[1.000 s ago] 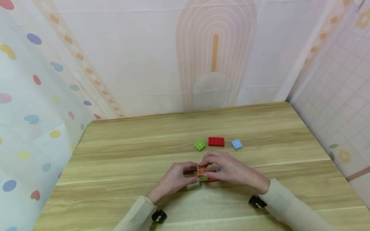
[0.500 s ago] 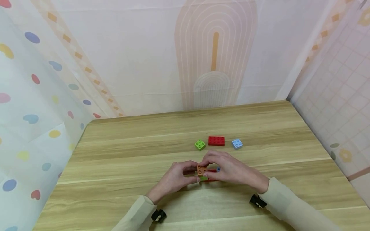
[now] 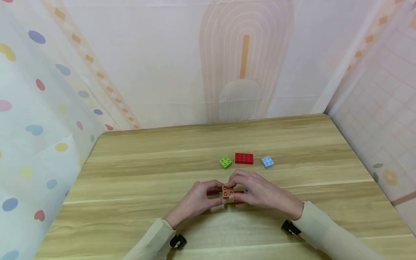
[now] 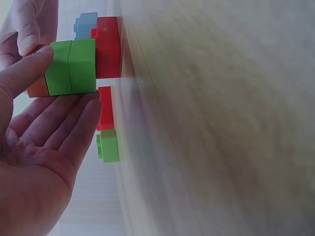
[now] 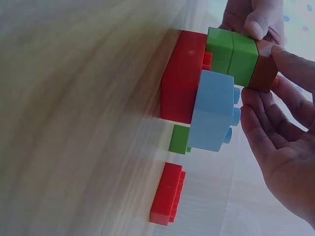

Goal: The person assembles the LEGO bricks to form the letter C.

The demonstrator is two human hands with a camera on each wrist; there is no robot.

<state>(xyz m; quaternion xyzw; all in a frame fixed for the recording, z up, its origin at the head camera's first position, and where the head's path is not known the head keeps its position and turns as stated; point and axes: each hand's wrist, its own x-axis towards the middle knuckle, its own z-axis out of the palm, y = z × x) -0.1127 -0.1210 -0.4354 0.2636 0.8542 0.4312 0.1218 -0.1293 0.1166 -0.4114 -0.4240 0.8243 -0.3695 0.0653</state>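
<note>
On a red base brick, two stacked green bricks stand at one end with an orange-brown brick on top. At the base's other end sits a light blue brick, its studs bare. My left hand holds the stack from the left, thumb on the upper green brick and fingers on the opposite side. From the right, my right hand pinches the orange-brown brick between thumb and fingertips. In the head view, it covers much of the red base and the blue brick.
Beyond my hands on the wooden table lie a loose green brick, a loose red brick and a loose light blue brick. A patterned cloth hangs along the table's far edge.
</note>
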